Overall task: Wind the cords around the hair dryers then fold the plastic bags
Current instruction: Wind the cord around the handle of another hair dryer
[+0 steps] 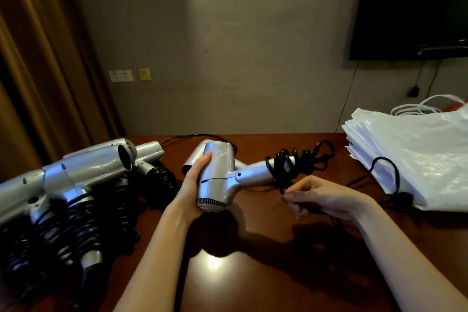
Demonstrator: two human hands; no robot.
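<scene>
The left hand (196,180) grips the body of the silver hair dryer (216,175) above the bench (253,273), with its handle pointing to the right. The right hand (311,196) pinches the black cord (279,172) just below the handle's end. This hand is the nearer one, so I judge the next loop goes across the handle's long axis.

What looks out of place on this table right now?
A black cord loops up onto the stack of white plastic bags, with its black plug against the stack's near edge. Nothing looks spilled or damaged.
</scene>
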